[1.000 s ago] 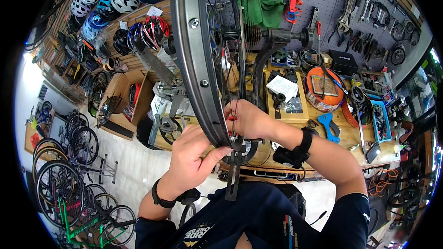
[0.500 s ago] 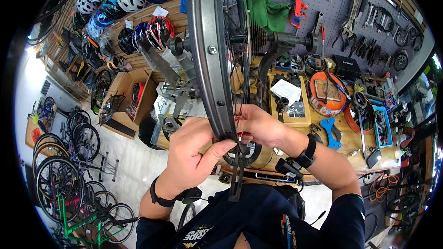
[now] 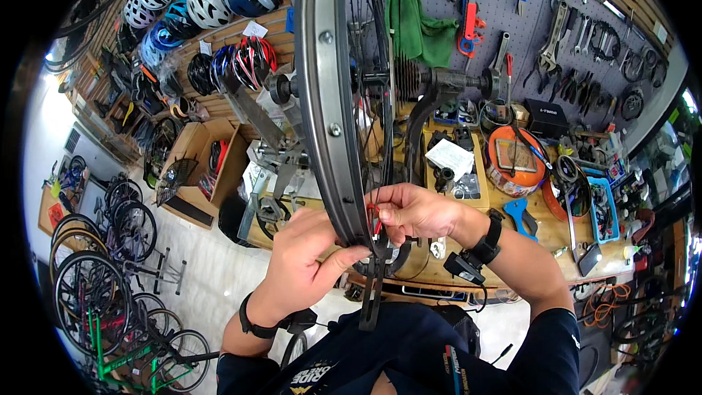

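A bicycle wheel stands upright before me in a truing stand (image 3: 468, 82), its dark metal rim (image 3: 335, 95) running down the middle of the view. My left hand (image 3: 301, 260) is closed on the lower part of the rim from the left, thumb across its near face. On the spoke side, my right hand (image 3: 424, 212) pinches a small red spoke wrench (image 3: 375, 221) among the spokes beside the rim. The fingers partly hide the wrench. Just below both hands, a slotted black arm (image 3: 373, 296) of the stand points toward my shirt.
Behind the wheel is a wooden workbench (image 3: 468, 256) with an orange round container (image 3: 514, 157), a blue tool (image 3: 521, 218) and a blue tray (image 3: 603, 208). Tools and a green cloth (image 3: 417, 22) hang on the pegboard. Helmets, a cardboard box (image 3: 201, 175) and parked bicycles (image 3: 110, 271) fill the left.
The rim has turned, its spoke holes shifting down toward me. My right fingers have drawn back slightly, showing more of the red spoke wrench. My left hand stays at the rim.
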Tool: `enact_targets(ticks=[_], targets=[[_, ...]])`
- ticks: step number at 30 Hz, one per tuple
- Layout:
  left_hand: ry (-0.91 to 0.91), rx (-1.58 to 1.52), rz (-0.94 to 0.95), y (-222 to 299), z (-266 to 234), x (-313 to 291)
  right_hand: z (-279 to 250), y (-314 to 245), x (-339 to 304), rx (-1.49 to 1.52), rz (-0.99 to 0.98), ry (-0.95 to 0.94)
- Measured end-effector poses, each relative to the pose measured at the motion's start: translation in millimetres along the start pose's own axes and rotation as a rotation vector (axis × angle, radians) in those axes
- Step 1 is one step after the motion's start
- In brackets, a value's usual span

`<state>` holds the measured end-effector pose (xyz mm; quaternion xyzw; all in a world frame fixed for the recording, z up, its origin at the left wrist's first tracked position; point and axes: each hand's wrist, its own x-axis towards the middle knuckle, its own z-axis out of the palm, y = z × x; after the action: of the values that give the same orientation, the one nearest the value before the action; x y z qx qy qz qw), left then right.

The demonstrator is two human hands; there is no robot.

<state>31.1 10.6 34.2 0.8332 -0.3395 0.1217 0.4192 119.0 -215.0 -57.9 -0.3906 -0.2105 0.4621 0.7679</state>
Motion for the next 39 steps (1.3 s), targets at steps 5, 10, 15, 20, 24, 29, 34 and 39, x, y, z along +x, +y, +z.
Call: enact_targets(ticks=[5, 10, 15, 20, 24, 29, 34, 39], targets=[[-0.067, 0.018, -0.011, -13.9, 11.4, -13.3, -1.9, -1.3, 6.0, -0.415, 0.032, 0.252], [-0.121, 0.111, -0.012, -31.7, 27.0, -24.2, 1.7, -1.5, 22.3, -1.282, 0.076, 0.523], [-0.040, 0.065, 0.015, -32.9, 30.9, -23.3, -7.6, 7.9, 24.3, -0.845, -0.051, 0.409], [-0.048, 0.128, 0.052, -37.8, 36.4, -25.4, -8.6, 17.1, 34.8, -1.121, -0.014, 0.558], [-0.027, 0.167, 0.088, -38.9, 38.6, -25.3, -17.6, 19.4, 36.7, -0.932, 0.102, 0.460], [-0.032, 0.049, -0.022, -33.6, 35.9, -25.9, -36.6, 11.9, 4.5, -0.150, 0.105, 0.054], [-0.029, 0.001, -0.031, -28.4, 31.4, -23.9, -42.1, 17.1, 6.7, -0.243, 0.036, -0.046], [-0.036, 0.016, -0.011, -21.1, 22.6, -17.7, -34.6, 0.8, 8.4, -0.415, 0.085, -0.079]])
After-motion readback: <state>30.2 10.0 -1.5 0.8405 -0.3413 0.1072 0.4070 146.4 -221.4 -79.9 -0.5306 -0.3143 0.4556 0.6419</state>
